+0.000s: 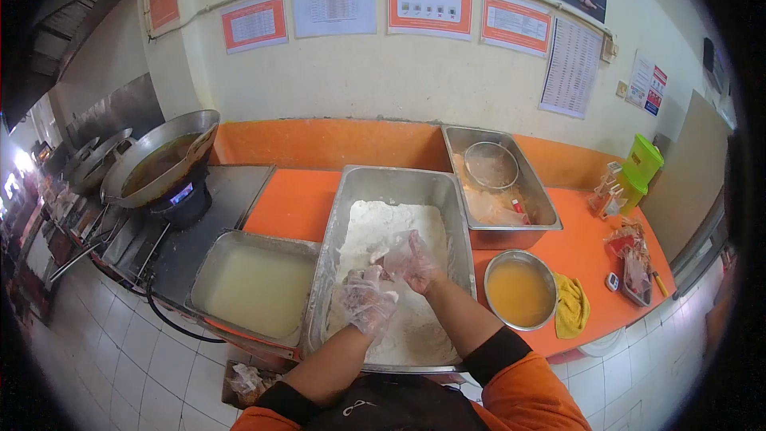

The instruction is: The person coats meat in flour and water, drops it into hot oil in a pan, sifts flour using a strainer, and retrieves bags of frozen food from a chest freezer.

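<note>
Both my hands are in thin clear plastic gloves dusted with white powder, over a deep metal pan (329, 271) of white flour (391, 223). My left hand (367, 300) is curled, with white-coated fingers, low over the flour. Whatever lies inside it is hidden. Just to its right and farther forward, my right hand (412, 263) has its fingers apart, palm turned toward the left hand. A small flour-coated bit (378, 255) shows near the fingertips; I cannot tell which hand touches it.
A tray of cloudy liquid (255, 279) stands left, beyond it a wok of oil (163, 164) on a burner. Right are a bowl of orange-yellow liquid (520, 291), a yellow cloth (571, 305), and a metal pan (511, 215) holding a round sieve (491, 165).
</note>
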`<state>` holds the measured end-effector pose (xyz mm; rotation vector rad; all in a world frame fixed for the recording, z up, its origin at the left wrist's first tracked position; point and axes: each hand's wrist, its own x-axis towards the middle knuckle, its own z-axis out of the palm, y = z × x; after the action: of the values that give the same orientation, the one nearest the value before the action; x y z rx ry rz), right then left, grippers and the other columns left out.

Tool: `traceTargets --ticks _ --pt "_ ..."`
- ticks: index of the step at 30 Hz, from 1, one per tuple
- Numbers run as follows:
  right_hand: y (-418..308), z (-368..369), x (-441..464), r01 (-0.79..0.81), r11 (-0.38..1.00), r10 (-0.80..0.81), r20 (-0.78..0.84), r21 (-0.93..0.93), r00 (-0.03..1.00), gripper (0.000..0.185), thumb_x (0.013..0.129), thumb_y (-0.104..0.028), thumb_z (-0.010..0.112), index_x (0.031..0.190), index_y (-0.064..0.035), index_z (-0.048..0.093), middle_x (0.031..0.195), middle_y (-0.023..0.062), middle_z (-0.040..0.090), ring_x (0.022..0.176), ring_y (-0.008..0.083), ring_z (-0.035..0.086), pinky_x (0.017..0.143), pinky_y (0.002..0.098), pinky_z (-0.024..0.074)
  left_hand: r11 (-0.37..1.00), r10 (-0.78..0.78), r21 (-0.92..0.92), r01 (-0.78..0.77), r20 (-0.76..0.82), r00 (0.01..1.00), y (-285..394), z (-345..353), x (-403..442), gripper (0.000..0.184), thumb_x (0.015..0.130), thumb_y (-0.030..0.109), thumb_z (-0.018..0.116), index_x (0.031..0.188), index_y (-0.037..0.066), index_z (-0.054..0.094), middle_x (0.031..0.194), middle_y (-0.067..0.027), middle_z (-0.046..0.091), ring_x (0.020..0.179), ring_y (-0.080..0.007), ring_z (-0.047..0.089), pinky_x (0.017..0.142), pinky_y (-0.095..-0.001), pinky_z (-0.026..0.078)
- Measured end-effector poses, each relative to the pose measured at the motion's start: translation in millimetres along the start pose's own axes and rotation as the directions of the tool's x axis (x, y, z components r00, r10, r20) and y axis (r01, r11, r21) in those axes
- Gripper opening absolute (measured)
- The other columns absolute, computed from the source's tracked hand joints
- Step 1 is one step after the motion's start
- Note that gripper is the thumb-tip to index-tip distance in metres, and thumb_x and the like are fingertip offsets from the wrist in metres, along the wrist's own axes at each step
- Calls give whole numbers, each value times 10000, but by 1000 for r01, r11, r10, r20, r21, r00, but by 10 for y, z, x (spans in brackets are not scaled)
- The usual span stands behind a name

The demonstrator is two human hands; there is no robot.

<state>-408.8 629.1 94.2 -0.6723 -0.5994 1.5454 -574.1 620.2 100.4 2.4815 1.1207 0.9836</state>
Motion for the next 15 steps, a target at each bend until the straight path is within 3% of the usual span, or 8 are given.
traceTargets --ticks 1,4,7,10,13,15 --pt "-20 -12 -28 -21 999 23 36 -44 999 805 764 -687 310 1179 -3 400 1038 197 544 980 303 545 887 430 417 996 -4 91 10 -58 998 110 -134 16 333 619 315 650 825 57 606 825 -106 580 826 -285 536 674 -412 433" --pt "109 -43 -41 -113 951 96 73 289 993 887 712 -736 317 1192 8 379 1117 218 496 1053 312 498 938 430 369 990 129 -53 -131 -39 991 97 -73 -2 360 531 337 657 783 85 606 748 -126 542 795 -334 519 667 -447 416" --pt "156 -77 -3 -197 916 160 130 348 978 940 678 -763 326 1210 11 355 1161 217 459 1095 313 464 948 430 358 997 54 64 -54 -3 999 34 44 -35 346 555 350 664 756 73 617 803 -117 576 807 -297 525 688 -411 427" --pt "46 128 -81 -201 910 209 18 364 978 785 740 -720 294 1107 -48 469 1048 144 534 974 289 513 879 408 396 995 67 65 -71 66 996 -11 77 -2 309 579 318 659 764 74 618 757 -126 575 785 -300 531 693 -408 429" --pt "72 131 0 -78 984 98 -120 161 988 714 782 -674 315 1092 -46 458 1025 121 528 930 300 515 866 414 408 988 126 -91 -127 -12 992 -122 243 -13 222 616 249 637 740 69 600 711 -125 567 756 -292 533 679 -404 425" --pt "130 -16 82 -55 982 76 -111 179 991 665 807 -641 324 1077 -47 453 1024 125 516 903 298 512 843 419 420 972 12 -236 -14 -12 1000 -46 217 -33 178 630 211 622 733 71 583 724 -119 559 768 -290 527 677 -403 421"
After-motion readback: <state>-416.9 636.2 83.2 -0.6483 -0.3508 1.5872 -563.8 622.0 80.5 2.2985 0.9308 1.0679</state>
